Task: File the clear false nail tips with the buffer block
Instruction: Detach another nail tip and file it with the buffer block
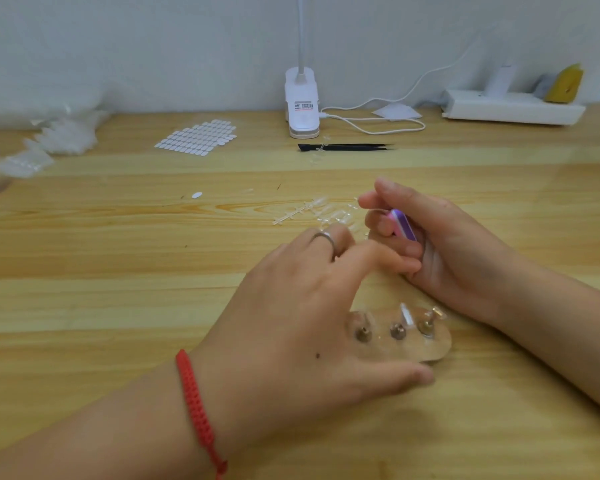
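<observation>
My right hand (458, 251) grips a small pink and purple buffer block (403, 224) between thumb and curled fingers, just above the table. My left hand (302, 306) lies spread over a clear stand (430, 348) that carries three metal pegs. Its index finger stretches out and touches the fingers of my right hand, and its thumb lies along the stand's near edge. One clear nail tip (406, 315) stands on the middle peg. Several loose clear nail tips (326, 211) lie on the wood just beyond both hands.
Black tweezers (347, 147) lie further back beside a white clip lamp (302, 105) and its cable. A sheet of white adhesive tabs (198, 137) and bags of nail tips (59, 136) sit at the back left. A white box (513, 105) is at the back right.
</observation>
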